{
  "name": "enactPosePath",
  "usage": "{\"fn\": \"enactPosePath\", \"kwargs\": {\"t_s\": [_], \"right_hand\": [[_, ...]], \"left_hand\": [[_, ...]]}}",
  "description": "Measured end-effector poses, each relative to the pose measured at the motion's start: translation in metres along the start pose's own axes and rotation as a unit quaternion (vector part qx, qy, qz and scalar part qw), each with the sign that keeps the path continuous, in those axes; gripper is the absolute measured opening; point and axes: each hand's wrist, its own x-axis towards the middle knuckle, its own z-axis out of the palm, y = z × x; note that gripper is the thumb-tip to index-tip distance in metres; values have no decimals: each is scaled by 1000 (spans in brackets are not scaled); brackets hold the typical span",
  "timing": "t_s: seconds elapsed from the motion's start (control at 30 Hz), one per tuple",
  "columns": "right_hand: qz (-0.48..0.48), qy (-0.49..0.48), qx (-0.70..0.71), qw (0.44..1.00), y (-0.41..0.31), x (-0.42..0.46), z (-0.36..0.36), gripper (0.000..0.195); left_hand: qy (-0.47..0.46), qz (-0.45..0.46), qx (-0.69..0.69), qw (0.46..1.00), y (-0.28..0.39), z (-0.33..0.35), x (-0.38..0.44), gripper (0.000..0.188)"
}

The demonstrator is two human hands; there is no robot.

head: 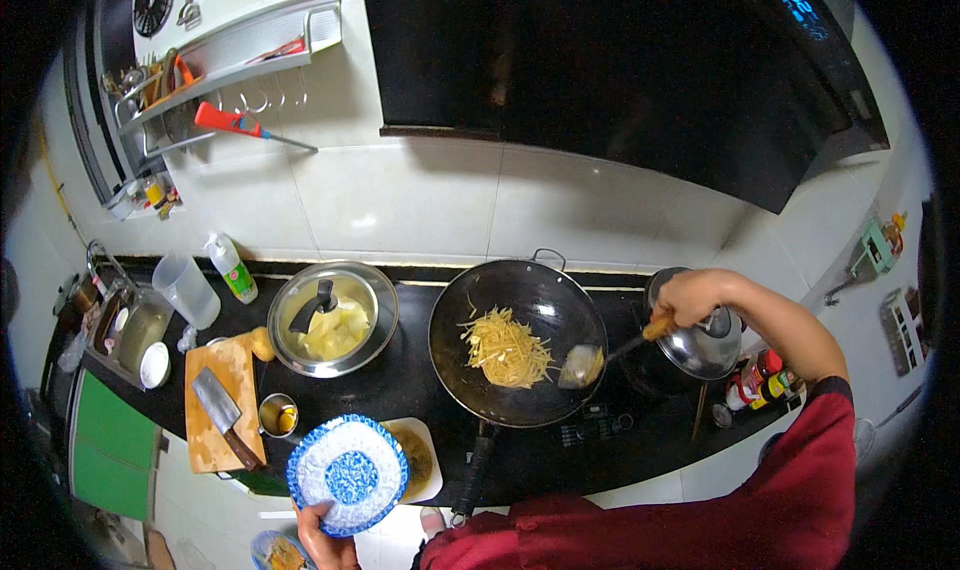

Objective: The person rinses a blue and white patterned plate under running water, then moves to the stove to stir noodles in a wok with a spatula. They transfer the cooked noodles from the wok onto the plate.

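Observation:
My left hand grips the near rim of a blue-and-white patterned plate. The plate is tilted and nothing lies on it. It overlaps a white square dish with brownish contents. My right hand holds the wooden handle of a wok spatula. The spatula's metal blade rests inside the black wok, at its right side, with a few shreds on it. A heap of pale yellow shreds, seemingly potato, sits in the middle of the wok, apart from the plate.
Left of the wok stands a glass-lidded pot with pale chunks inside. A cleaver lies on a wooden cutting board, beside a metal cup. Under my right forearm are a lidded pot and several condiment bottles. The wok handle juts toward me.

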Motion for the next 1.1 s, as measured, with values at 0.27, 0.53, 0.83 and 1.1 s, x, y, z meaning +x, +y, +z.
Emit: {"fn": "enactPosePath", "kwargs": {"t_s": [0.27,0.53,0.83,1.1], "right_hand": [[57,5,633,772,-31,84,165,41],[43,35,710,703,-59,57,166,24],[50,366,66,927,-53,17,157,45],[74,261,-18,962,-58,0,107,45]], "left_hand": [[-7,-17,2,1000,-3,-7,7,61],[-44,-37,-4,998,12,3,8,61],[-39,-22,-16,999,6,0,9,54],[-21,-37,-20,999,3,-1,12,62]]}}
